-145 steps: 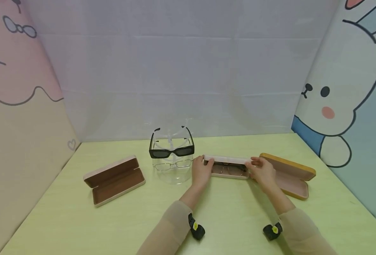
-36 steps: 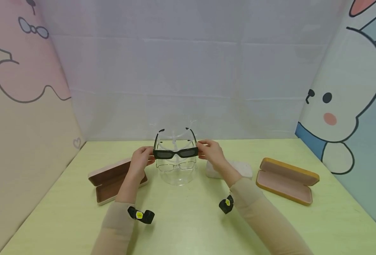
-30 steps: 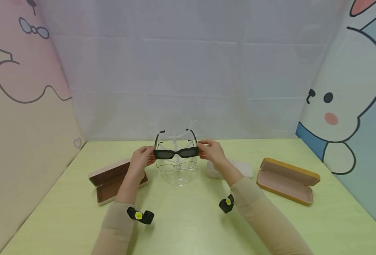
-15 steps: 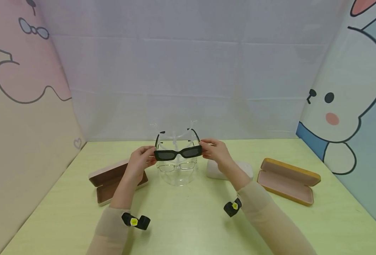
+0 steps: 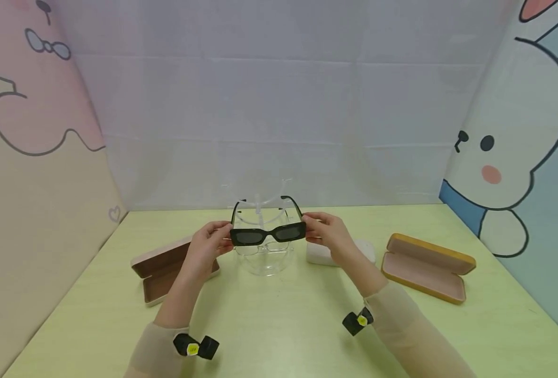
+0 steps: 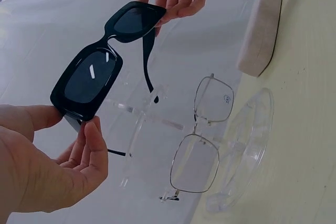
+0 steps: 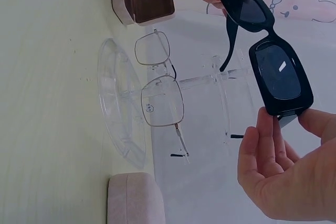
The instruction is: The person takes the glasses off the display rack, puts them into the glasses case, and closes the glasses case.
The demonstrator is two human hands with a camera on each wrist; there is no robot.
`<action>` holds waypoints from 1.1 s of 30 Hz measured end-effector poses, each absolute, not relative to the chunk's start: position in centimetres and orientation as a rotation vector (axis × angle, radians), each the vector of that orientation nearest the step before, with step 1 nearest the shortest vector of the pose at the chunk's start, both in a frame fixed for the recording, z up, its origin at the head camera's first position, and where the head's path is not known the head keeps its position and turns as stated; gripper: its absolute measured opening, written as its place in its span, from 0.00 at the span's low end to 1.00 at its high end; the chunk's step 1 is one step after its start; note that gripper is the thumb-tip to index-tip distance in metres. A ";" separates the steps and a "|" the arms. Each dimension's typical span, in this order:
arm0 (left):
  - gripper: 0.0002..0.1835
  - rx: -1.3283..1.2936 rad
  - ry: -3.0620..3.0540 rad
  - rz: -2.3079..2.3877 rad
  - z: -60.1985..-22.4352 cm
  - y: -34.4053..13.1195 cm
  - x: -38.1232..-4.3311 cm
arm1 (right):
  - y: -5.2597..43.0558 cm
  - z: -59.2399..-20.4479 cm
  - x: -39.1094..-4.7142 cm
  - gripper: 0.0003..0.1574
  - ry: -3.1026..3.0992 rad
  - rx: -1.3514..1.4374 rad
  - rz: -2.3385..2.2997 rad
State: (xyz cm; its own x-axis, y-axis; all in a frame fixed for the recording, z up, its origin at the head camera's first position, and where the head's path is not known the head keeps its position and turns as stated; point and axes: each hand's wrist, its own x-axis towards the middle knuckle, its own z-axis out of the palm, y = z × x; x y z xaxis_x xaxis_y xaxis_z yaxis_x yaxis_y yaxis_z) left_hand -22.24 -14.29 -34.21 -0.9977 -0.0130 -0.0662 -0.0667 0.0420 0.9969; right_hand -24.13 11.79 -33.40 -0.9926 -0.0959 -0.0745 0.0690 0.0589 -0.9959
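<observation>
Black-framed sunglasses (image 5: 268, 234) with dark lenses are held up by both hands, temples unfolded and pointing away. My left hand (image 5: 208, 247) pinches the left hinge corner between thumb and fingers; my right hand (image 5: 330, 236) pinches the right one. Both wrist views show the sunglasses apart from the clear plastic display stand (image 6: 247, 150). Thin metal-framed glasses (image 7: 163, 100) sit lower on that stand. In the head view the sunglasses partly cover these glasses.
Behind my left hand an open cream case (image 5: 165, 278) with brown lining lies on the table (image 5: 279, 325). A closed white case (image 5: 320, 254) sits right of the stand, partly behind my right hand. Farther right is an open yellow case (image 5: 427, 268).
Earlier both hands were at the white case, which held glasses and is now closed. Since then they have taken the sunglasses off the stand's upper part and drawn them toward me.
</observation>
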 end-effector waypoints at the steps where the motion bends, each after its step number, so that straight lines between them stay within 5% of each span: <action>1: 0.22 -0.083 2.239 2.144 -34.2 -14.3 -22.0 | 11.9 -33.4 -24.0 0.27 2.195 -0.038 -2.075; 33: 0.29 0.192 2.187 1.933 -32.8 -12.4 -16.9 | 16.7 -32.4 -18.6 0.31 2.287 -0.174 -1.908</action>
State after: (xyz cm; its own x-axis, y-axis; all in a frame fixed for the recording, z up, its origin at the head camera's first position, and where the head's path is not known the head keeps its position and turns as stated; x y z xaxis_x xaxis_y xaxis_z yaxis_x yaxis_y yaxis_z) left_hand -16.95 -12.42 -32.79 -0.9681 0.2391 -0.0749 -0.0450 0.1281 0.9907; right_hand -18.58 16.67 -32.44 -0.9807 -0.1897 -0.0464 0.0117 0.1804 -0.9835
